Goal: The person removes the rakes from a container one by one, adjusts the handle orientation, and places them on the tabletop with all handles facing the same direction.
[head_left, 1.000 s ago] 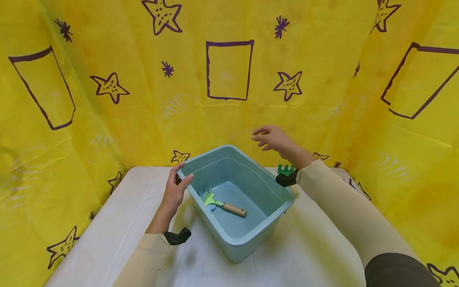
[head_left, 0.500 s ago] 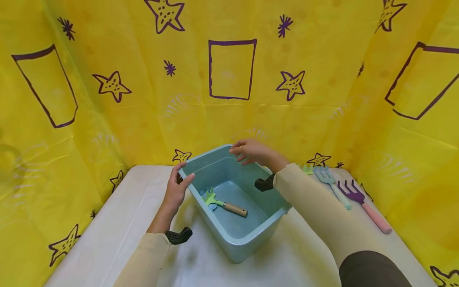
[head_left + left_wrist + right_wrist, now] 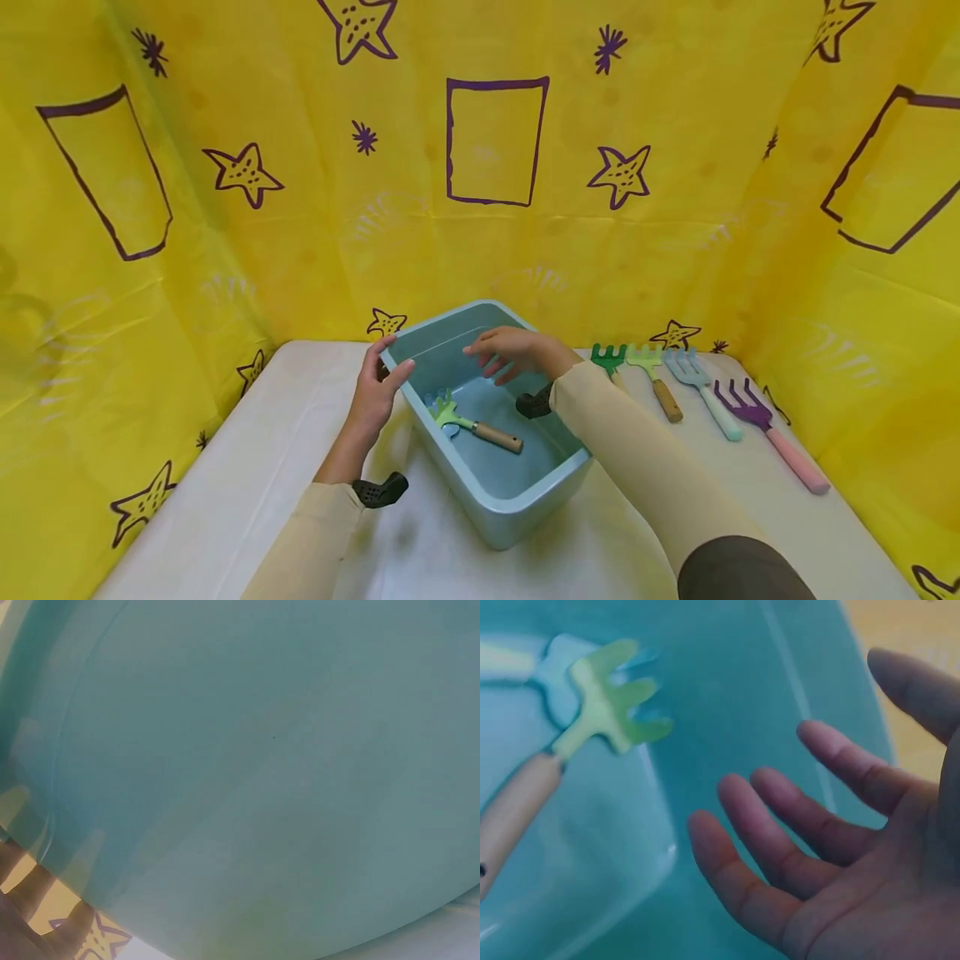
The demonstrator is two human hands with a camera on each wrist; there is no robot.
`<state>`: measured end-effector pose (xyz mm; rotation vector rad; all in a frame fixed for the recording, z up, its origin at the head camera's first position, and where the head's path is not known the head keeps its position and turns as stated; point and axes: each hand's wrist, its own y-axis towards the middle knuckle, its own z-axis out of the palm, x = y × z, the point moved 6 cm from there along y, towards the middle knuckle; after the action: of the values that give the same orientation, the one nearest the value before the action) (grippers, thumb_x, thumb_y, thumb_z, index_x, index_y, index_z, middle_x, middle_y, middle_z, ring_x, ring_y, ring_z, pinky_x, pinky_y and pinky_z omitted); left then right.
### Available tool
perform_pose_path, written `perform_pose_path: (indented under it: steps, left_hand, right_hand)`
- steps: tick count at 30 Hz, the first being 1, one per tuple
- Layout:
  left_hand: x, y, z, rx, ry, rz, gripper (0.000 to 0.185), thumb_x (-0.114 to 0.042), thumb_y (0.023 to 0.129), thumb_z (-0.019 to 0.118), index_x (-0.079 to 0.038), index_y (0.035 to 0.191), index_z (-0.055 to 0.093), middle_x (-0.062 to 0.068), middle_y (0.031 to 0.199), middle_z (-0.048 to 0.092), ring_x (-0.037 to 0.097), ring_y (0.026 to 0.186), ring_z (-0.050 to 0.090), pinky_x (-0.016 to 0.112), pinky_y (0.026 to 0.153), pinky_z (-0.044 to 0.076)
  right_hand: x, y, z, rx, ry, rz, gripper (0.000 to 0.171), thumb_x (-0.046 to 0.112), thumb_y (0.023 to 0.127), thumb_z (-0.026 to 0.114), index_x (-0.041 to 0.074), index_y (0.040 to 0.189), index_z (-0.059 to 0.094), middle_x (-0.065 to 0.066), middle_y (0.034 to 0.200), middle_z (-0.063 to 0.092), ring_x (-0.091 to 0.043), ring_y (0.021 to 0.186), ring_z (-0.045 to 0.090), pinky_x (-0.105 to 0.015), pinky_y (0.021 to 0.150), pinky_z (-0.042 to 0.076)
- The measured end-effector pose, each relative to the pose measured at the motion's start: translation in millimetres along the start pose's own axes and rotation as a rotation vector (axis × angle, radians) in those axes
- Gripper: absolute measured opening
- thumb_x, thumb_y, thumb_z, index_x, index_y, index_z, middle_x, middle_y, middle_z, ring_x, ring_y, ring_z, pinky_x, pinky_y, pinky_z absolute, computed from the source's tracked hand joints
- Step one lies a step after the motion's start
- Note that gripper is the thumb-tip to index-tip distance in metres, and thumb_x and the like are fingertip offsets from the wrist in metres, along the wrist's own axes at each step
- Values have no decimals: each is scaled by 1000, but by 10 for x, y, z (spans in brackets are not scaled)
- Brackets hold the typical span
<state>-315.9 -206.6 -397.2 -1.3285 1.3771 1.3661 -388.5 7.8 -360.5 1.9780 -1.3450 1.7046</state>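
A light blue plastic bin (image 3: 525, 492) stands on the white table. My left hand (image 3: 378, 387) grips its far left corner, thumb over the rim. In the left wrist view the bin's outer wall (image 3: 255, 765) fills the picture. My right hand (image 3: 501, 350) hovers open inside the bin, fingers spread, holding nothing; in the right wrist view its fingers (image 3: 780, 825) point at the bin floor. On that floor lies a light green toy rake (image 3: 472, 423) with a wooden handle, also seen as the rake (image 3: 592, 712) close to my fingertips, with a blue tool partly under it.
Several toy garden tools lie in a row on the table right of the bin: a dark green rake (image 3: 607, 358), a light green rake (image 3: 652, 379), a pale blue fork (image 3: 701, 387) and a purple fork with pink handle (image 3: 765, 425). Yellow patterned sheeting walls in three sides.
My right hand has come from above and behind the bin down to the left into it. My left hand has kept its hold on the corner.
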Motion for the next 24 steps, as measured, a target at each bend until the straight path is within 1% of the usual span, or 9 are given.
perform_pose_path:
  steps: [2, 5, 7, 9, 12, 15, 20, 24]
  left_hand:
    - [2, 13, 10, 2, 5, 2, 60, -31, 96, 60, -24, 148, 30, 11, 151, 32, 35, 134, 32, 55, 108, 31]
    - [7, 19, 14, -2, 11, 0, 59, -32, 96, 60, -25, 147, 31, 10, 151, 32, 35, 134, 32, 55, 107, 31]
    - [10, 14, 10, -5, 15, -2, 59, -32, 96, 60, -25, 147, 31, 10, 151, 32, 35, 134, 32, 55, 107, 32]
    - [14, 7, 1, -9, 20, -3, 60, -33, 96, 61, -25, 147, 31, 10, 150, 32, 35, 134, 32, 55, 107, 32]
    - [8, 5, 2, -7, 18, 3, 59, -33, 96, 60, -24, 147, 31, 10, 151, 31, 36, 135, 31, 55, 107, 31]
    - [3, 9, 2, -5, 15, 8, 58, -31, 97, 60, -24, 147, 31, 11, 150, 32, 36, 135, 32, 55, 107, 31]
    - [2, 14, -6, -6, 14, 9, 59, -33, 96, 60, -24, 147, 31, 12, 149, 33, 36, 133, 33, 55, 107, 31]
    - [7, 8, -10, -7, 16, 4, 60, -35, 96, 61, -25, 147, 31, 11, 150, 32, 35, 134, 33, 55, 107, 31]
  right_hand:
    - [-78, 34, 34, 14, -26, 31, 48, 34, 96, 61, 4, 132, 54, -16, 119, 56, -37, 110, 57, -50, 90, 50]
    - [-183, 86, 104, 53, -61, 71, 45, 36, 95, 62, 5, 128, 56, -17, 119, 57, -39, 112, 56, -51, 91, 49]
    - [-245, 111, 166, 91, -82, 96, 42, 36, 95, 62, 7, 124, 59, -20, 124, 55, -42, 115, 54, -53, 92, 47]
    - [-297, 125, 232, 130, -106, 120, 43, 38, 93, 64, 8, 123, 62, -22, 128, 52, -43, 117, 52, -55, 94, 45]
    - [-368, 125, 296, 169, -163, 157, 45, 41, 92, 63, 9, 124, 64, -22, 130, 51, -41, 115, 53, -56, 95, 44]
    - [-432, 119, 332, 188, -212, 201, 47, 45, 92, 63, 10, 123, 66, -18, 125, 55, -37, 112, 55, -56, 94, 45]
    - [-526, 125, 377, 220, -282, 279, 43, 49, 91, 63, 15, 115, 71, -12, 119, 59, -33, 109, 57, -54, 93, 46]
    - [-578, 130, 433, 277, -371, 308, 41, 49, 91, 62, 16, 114, 72, -8, 118, 59, -31, 109, 55, -51, 93, 46]
